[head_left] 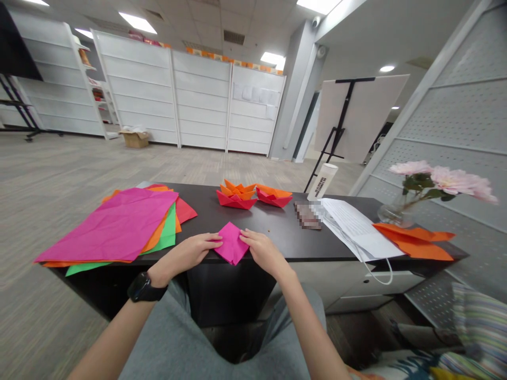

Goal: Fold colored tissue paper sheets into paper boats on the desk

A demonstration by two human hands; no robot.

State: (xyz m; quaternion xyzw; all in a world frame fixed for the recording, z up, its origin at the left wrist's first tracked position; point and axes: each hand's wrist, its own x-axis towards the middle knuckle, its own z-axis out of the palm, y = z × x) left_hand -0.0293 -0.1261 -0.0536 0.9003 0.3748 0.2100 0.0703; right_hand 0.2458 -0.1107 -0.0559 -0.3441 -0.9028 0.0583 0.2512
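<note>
"Step in hand, head view?"

"Folding is judged to be under way: a pink paper [232,241] is held as a diamond at the near edge of the black tabletop [273,237]."

"Hands?"

"Its left side is gripped by the left hand [197,250], its right by the right hand [263,249]; both are partly closed, fingers bent."

"Next move?"

"Aligned edges and a firm crease are judged to be needed."

"Surroundings?"

"Paper boats [274,196] are noted beyond, limiting forward room; a sheet stack [119,221] is noted leftward, printed pages [352,219] rightward."
</note>
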